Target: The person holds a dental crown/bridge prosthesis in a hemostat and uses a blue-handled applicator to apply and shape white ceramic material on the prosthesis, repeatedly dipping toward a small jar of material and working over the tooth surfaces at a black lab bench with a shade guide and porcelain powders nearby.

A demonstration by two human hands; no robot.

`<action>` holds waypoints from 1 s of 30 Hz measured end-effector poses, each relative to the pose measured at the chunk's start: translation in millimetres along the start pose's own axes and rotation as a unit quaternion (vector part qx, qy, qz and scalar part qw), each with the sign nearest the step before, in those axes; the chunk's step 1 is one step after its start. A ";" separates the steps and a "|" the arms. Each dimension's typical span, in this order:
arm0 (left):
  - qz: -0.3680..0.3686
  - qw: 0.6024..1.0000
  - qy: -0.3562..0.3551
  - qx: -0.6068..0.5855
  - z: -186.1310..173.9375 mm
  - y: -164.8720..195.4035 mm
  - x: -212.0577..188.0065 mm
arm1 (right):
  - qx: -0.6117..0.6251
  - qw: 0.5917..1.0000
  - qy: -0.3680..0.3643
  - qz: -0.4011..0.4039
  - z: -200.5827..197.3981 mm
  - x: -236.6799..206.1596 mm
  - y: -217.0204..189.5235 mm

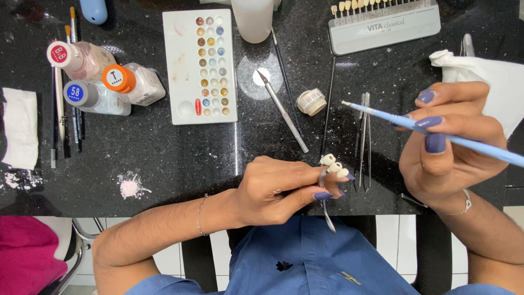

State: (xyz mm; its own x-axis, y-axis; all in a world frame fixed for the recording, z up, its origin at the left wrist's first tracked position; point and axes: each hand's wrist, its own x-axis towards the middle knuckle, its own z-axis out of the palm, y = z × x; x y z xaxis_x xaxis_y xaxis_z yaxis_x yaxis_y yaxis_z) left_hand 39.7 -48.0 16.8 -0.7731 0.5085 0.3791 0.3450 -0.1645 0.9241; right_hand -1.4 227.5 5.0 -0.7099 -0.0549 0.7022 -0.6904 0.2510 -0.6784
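Left hand (278,188) clamps tweezers (326,199) — teeth (334,166) at fingertips; right hand (450,147) grips brush (436,134).

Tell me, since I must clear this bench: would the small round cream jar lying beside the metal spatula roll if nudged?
Probably. The small round cream jar seems to lie on its side on the polished black counter, so it could roll. It looks light. The metal spatula beside it might stop it.

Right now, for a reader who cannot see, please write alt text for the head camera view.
Over a black counter, the left hand holds a metal clamp carrying a short row of false teeth, and the right hand holds a thin blue brush. Behind them lie a white paint palette, three small bottles and a tooth shade guide.
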 end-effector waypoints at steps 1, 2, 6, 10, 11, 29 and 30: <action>-0.002 1.000 -0.002 -0.008 0.8 -0.3 -0.6 | -0.005 1.000 -0.004 -0.017 0.3 1.3 -0.5; -0.023 0.999 -0.001 -0.028 1.7 -0.5 -1.4 | -0.010 0.999 -0.007 -0.045 1.9 3.2 -0.8; -0.167 0.960 -0.008 -0.226 2.6 -3.6 -2.5 | -0.043 0.991 -0.016 -0.128 5.6 14.4 -10.5; -0.254 0.858 -0.022 -0.446 -0.1 -9.4 1.2 | -0.152 0.979 -0.134 -0.017 7.7 23.1 -22.1; -0.259 0.853 -0.027 -0.452 -0.7 -10.3 2.0 | -0.155 0.978 -0.140 0.001 9.6 24.7 -21.8; -0.264 0.836 -0.066 -0.476 -2.2 -10.4 1.1 | -0.179 0.955 -0.229 -0.061 22.8 33.6 -14.4; -0.266 0.838 -0.067 -0.471 -2.3 -10.0 1.3 | -0.184 0.954 -0.230 -0.059 23.0 33.0 -13.7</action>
State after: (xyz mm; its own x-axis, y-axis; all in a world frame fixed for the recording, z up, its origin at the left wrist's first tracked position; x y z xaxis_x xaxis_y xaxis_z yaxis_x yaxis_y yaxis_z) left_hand 34.0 -47.6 8.2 -0.5951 0.8022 -0.0491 -0.6526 -0.4467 0.6120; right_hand -18.6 200.1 32.5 -0.6742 -0.5015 0.5422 -0.7342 0.5348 -0.4183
